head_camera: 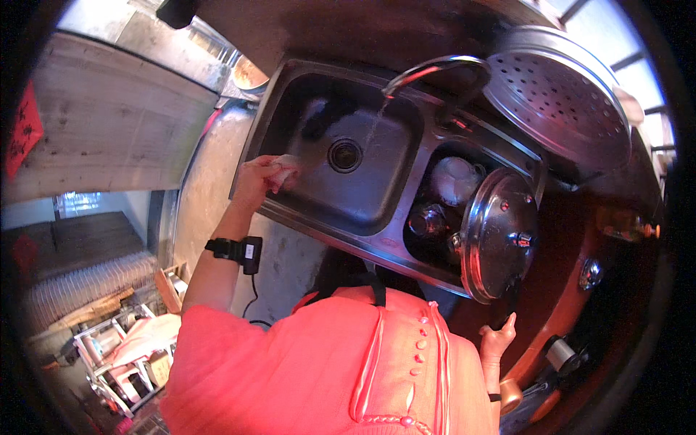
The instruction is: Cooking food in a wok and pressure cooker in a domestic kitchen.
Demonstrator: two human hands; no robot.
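My left hand [260, 176] is closed around a crumpled wet cloth [284, 173] at the front left edge of a two-bowl metal sink [326, 217]. Water runs from a curved chrome faucet [435, 64] into the larger bowl, near its round drain [345, 155]. On the right, my right hand [500, 334] is below the pressure cooker lid [503, 234], its thumb or a finger sticking up; whether it touches a dark handle there, I cannot tell. The lid stands tilted over the smaller bowl, which holds a pale rounded dish [455, 180] and a shiny metal vessel [428, 220].
A large perforated steamer tray [560, 103] leans behind the sink at the right. A metal cylinder [563, 354] and a copper-coloured cup [510, 395] are at the lower right. A bowl [249, 75] sits beyond the sink's left corner. Crates and a rack [130, 353] stand at the lower left.
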